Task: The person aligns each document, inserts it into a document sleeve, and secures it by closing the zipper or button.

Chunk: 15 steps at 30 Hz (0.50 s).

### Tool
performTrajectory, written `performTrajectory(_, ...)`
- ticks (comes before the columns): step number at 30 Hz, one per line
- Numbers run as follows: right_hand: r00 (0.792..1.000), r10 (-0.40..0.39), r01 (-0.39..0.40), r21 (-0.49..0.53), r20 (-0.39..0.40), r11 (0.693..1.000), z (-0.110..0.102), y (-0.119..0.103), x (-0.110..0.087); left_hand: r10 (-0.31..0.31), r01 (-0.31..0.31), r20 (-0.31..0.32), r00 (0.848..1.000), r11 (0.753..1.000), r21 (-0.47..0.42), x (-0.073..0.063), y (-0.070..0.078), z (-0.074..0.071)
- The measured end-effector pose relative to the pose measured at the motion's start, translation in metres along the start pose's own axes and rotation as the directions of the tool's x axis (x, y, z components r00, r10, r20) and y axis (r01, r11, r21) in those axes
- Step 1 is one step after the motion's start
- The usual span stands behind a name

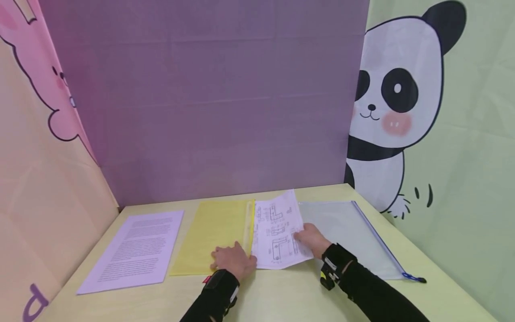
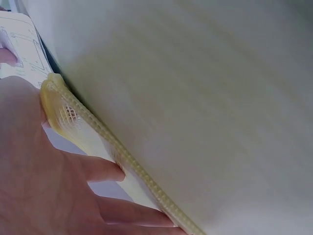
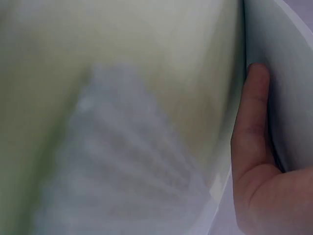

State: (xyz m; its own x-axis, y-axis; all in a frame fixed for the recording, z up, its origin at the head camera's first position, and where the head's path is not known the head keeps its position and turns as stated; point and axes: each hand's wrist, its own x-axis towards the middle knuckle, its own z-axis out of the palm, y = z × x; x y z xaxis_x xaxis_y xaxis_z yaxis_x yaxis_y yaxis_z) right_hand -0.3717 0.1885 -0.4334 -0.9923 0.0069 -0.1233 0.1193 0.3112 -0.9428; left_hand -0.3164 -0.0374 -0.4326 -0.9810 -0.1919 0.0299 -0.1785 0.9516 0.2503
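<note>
My left hand [image 1: 234, 260] is at the lower right corner of a yellow zipper pouch [image 1: 213, 228], holding its edge with the fingers spread. In the left wrist view the ridged pouch edge [image 2: 122, 152] runs past the fingertips, and the thumb lies by the raised corner. My right hand [image 1: 313, 239] pinches the right edge of a white sheet with line drawings [image 1: 277, 223]. That sheet's left edge meets the pouch's right side; whether any of it is inside cannot be seen. In the right wrist view a finger [image 3: 252, 112] lies against the paper's underside.
A printed text sheet [image 1: 132, 248] lies flat at the table's left. On the right, a clear pouch [image 1: 342, 237] with a blue zipper edge and pull [image 1: 412, 277] lies partly beneath the drawing sheet and right hand. Cloth panels [image 1: 221, 98] stand behind and beside the table.
</note>
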Motion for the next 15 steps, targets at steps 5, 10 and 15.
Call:
performTrajectory(5,0.999,0.028,-0.029,-0.037,-0.02,0.999,0.0064,-0.0003,0.0045,-0.006,0.006,0.011,1.0,1.0,-0.002,0.0019,0.0,0.0021)
performTrajectory(10,1.0,0.028,-0.029,-0.044,-0.013,0.999,0.0109,-0.0043,0.0068,-0.007,0.007,0.011,1.0,1.0,-0.013,0.003,-0.0004,0.0018)
performTrajectory(15,0.999,0.025,-0.025,-0.009,0.048,1.0,0.0064,-0.0048,0.0051,-0.008,0.008,0.0,1.0,1.0,-0.019,0.002,0.0004,0.0014)
